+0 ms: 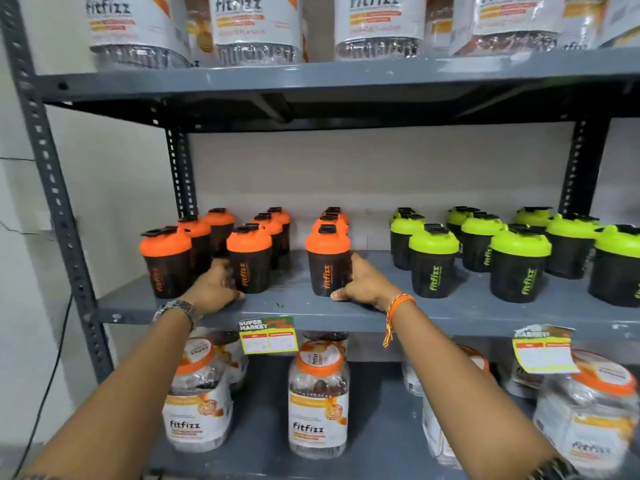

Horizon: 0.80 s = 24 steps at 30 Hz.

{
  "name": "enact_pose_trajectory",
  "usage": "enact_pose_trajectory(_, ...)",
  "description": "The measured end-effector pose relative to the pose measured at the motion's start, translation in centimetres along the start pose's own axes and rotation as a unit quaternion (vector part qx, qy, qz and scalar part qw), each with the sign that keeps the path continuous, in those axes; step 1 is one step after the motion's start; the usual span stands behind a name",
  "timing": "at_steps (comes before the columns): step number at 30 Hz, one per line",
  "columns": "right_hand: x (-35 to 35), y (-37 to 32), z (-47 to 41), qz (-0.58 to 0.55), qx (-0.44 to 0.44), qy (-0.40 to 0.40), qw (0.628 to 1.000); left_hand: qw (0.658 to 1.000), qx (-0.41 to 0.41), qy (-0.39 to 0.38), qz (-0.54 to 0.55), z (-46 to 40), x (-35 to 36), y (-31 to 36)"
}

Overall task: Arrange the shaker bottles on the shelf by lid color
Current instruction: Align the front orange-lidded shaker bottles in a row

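Black shaker bottles stand on the middle grey shelf [284,306]. Those with orange lids fill the left half in three rows, and those with green lids [434,261] fill the right half. My left hand [216,287] rests on the shelf against the left side of a front orange-lidded bottle [250,261], fingers curled around it. My right hand [365,284] grips the right side of another front orange-lidded bottle [327,259], thumb at its base. Both bottles stand upright on the shelf.
Large clear jars with white labels sit on the upper shelf [256,26] and the lower shelf [317,400]. Price tags [268,336] hang from the middle shelf's front edge. A grey slotted upright [52,188] stands at the left, beside a wall.
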State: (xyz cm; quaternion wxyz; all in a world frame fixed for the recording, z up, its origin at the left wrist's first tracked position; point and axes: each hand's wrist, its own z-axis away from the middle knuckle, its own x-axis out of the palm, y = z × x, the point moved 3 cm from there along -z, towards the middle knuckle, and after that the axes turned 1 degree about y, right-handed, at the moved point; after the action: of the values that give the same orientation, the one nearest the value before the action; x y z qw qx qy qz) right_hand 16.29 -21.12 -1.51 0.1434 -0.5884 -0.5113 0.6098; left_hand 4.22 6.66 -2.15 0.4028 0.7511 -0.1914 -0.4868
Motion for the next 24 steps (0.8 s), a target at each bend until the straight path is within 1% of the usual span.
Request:
enact_pose_trajectory(2, 0.0, 0.7, -0.1, 0.014, -0.001, 0.007, 1.000, 0.999, 0.013, -0.029, 0.031, -0.2, 0.6, 0.4)
enact_pose_trajectory(4, -0.2, 1.0, -0.2, 0.003, 0.003, 0.013, 1.000, 0.998, 0.023, -0.054, 0.038, -0.2, 1.0, 0.6)
enact_pose_trajectory(7, -0.9, 1.6, 0.0, -0.004, 0.007, 0.000, 1.000, 0.997, 0.043, -0.053, 0.031, -0.6, 1.4, 1.2)
enact_pose_trajectory(9, 2.6, -1.0, 0.9, 0.006, 0.023, 0.022, 0.999, 0.995, 0.053, -0.080, 0.034, -0.6, -1.5, -1.6)
enact_pose_trajectory(15, 1.4, -1.4, 0.5, 0.012, 0.023, 0.011, 1.000, 0.992, 0.086, -0.079, 0.045, -1.6, -1.5, -1.1)
enact_pose_trajectory(20, 1.7, -0.5, 0.6, -0.015, 0.018, 0.022, 0.999, 0.989, 0.094, -0.102, 0.044, -1.6, -1.6, -1.6)
enact_pose_trajectory(24, 1.9, -0.5, 0.5, -0.011, 0.005, 0.021, 1.000, 0.989, 0.092, -0.104, 0.045, -1.7, -1.8, -1.6)
